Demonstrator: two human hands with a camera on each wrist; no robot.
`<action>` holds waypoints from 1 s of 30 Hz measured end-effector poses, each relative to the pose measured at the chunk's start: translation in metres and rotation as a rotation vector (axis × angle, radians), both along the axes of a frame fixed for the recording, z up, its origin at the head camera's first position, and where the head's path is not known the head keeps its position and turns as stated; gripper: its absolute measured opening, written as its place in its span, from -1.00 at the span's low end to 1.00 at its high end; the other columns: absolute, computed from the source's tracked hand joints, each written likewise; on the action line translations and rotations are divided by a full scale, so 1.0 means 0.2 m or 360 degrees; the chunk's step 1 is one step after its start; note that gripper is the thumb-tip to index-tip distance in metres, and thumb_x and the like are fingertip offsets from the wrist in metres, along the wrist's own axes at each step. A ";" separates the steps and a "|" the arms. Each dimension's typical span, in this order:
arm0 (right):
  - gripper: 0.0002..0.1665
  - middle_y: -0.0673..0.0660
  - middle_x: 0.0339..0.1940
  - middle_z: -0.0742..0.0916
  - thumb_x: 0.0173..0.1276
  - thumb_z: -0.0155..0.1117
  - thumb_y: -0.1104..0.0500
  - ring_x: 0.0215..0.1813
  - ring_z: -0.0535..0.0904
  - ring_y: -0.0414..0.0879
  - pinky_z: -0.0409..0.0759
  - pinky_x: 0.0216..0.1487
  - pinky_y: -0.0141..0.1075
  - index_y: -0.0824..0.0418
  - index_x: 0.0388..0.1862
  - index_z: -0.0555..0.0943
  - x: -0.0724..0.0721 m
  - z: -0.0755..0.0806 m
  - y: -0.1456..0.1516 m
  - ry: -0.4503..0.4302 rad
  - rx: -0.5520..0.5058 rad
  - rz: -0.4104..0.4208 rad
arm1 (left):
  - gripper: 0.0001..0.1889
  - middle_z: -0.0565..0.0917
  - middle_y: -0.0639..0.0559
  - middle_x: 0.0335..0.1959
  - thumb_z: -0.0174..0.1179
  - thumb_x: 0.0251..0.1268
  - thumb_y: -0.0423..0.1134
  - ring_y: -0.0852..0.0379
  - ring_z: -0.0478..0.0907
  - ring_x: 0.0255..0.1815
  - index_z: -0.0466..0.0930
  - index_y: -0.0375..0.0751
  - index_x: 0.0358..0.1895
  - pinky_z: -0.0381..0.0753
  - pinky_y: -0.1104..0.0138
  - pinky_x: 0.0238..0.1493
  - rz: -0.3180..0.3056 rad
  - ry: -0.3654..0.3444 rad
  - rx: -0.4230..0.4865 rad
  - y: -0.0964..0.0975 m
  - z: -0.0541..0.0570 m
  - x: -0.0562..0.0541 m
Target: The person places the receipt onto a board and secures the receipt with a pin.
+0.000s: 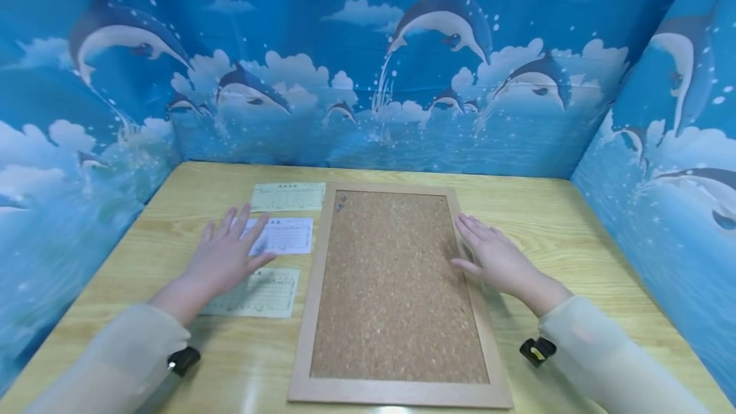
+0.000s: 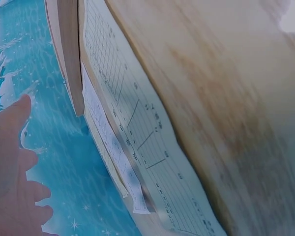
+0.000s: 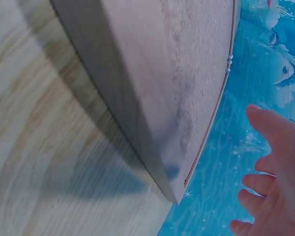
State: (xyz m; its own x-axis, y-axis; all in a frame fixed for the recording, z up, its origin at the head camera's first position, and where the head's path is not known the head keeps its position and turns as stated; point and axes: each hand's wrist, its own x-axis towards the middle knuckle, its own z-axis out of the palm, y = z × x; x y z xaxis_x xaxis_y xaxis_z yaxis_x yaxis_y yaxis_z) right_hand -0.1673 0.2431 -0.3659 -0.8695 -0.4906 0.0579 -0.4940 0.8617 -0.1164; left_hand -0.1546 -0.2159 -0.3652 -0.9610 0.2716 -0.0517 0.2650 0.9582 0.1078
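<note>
A cork board (image 1: 397, 286) in a wooden frame lies flat on the table. Left of it are three printed paper slips: a pale green one (image 1: 289, 197) at the back, a lilac one (image 1: 290, 236) in the middle, and another pale green one (image 1: 270, 296) in front. My left hand (image 1: 227, 257), fingers spread, hovers over the slips and partly hides the lower two. By the board's right edge, my right hand (image 1: 500, 260) is held above the frame with straight fingers and nothing in it. A few small pins (image 1: 341, 203) sit at the cork's top left corner.
The light wood table (image 1: 540, 222) extends on both sides of the board. Blue dolphin-print curtains (image 1: 368, 126) enclose it at the back, left and right. A small black device (image 1: 184, 360) is at the left wrist, and another black device (image 1: 538, 351) is at the right.
</note>
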 end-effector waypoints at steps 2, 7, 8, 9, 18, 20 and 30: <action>-0.05 0.36 0.42 0.18 0.30 0.21 -0.09 0.41 0.09 0.25 0.05 0.32 0.14 0.42 0.42 0.07 0.00 0.00 -0.01 -0.0006 -0.0003 0.0003 | -0.18 -0.28 -0.32 0.47 -0.10 0.33 0.25 -0.32 -0.38 0.43 -0.11 -0.14 0.49 -0.38 -0.27 0.25 0.0002 -0.0002 0.0017 0.00 0.00 0.01; -0.06 0.36 0.43 0.17 0.31 0.20 -0.09 0.42 0.07 0.24 0.06 0.33 0.12 0.44 0.41 0.08 0.01 0.00 -0.03 -0.0020 -0.0001 0.0023 | -0.18 -0.26 -0.34 0.46 -0.11 0.34 0.25 -0.34 -0.37 0.43 -0.07 -0.17 0.48 -0.34 -0.29 0.24 -0.0005 0.0002 0.0033 0.00 0.01 0.02; -0.07 0.37 0.42 0.17 0.31 0.20 -0.09 0.42 0.08 0.24 0.06 0.32 0.12 0.45 0.41 0.08 0.01 0.00 -0.04 -0.0022 -0.0001 0.0032 | -0.18 -0.25 -0.35 0.46 -0.11 0.33 0.26 -0.34 -0.36 0.43 -0.06 -0.18 0.48 -0.33 -0.30 0.23 -0.0007 0.0005 0.0039 0.00 0.01 0.02; -0.08 0.37 0.42 0.18 0.31 0.20 -0.09 0.41 0.08 0.24 0.07 0.32 0.12 0.45 0.40 0.09 0.01 0.00 -0.04 -0.0023 0.0002 0.0042 | -0.18 -0.26 -0.34 0.46 -0.13 0.33 0.27 -0.34 -0.36 0.43 -0.07 -0.18 0.48 -0.33 -0.30 0.24 -0.0006 0.0003 0.0032 0.00 0.01 0.02; -0.10 0.35 0.41 0.21 0.32 0.20 -0.06 0.41 0.12 0.21 0.07 0.34 0.06 0.44 0.40 0.10 0.02 0.02 -0.10 -0.0014 -0.0068 0.0103 | -0.17 -0.25 -0.33 0.46 -0.12 0.34 0.26 -0.36 -0.32 0.42 -0.10 -0.20 0.48 -0.32 -0.30 0.23 -0.0019 0.0032 0.0040 -0.02 0.00 0.03; -0.11 0.36 0.41 0.22 0.33 0.19 -0.05 0.41 0.13 0.21 0.08 0.34 0.06 0.45 0.40 0.11 0.02 0.02 -0.12 -0.0014 -0.0072 0.0125 | -0.17 -0.25 -0.33 0.46 -0.13 0.34 0.26 -0.37 -0.32 0.42 -0.10 -0.20 0.48 -0.32 -0.29 0.24 -0.0014 0.0036 0.0050 -0.02 0.00 0.03; -0.11 0.36 0.39 0.26 0.33 0.19 -0.06 0.40 0.13 0.21 0.07 0.35 0.02 0.45 0.40 0.12 0.03 -0.01 -0.19 -0.0054 -0.0089 0.0186 | -0.17 -0.20 -0.40 0.44 -0.14 0.34 0.27 -0.41 -0.27 0.40 -0.08 -0.21 0.47 -0.29 -0.31 0.22 0.0017 0.0034 0.0029 -0.05 0.00 0.05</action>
State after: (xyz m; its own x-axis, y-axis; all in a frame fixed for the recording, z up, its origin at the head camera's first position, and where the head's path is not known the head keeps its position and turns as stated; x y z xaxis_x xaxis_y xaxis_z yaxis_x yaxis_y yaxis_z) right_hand -0.1617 0.2061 -0.3689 -0.8083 -0.5857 0.0596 -0.5858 0.7901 -0.1806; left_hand -0.1437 -0.2268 -0.3655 -0.9647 0.2621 -0.0262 0.2573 0.9589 0.1197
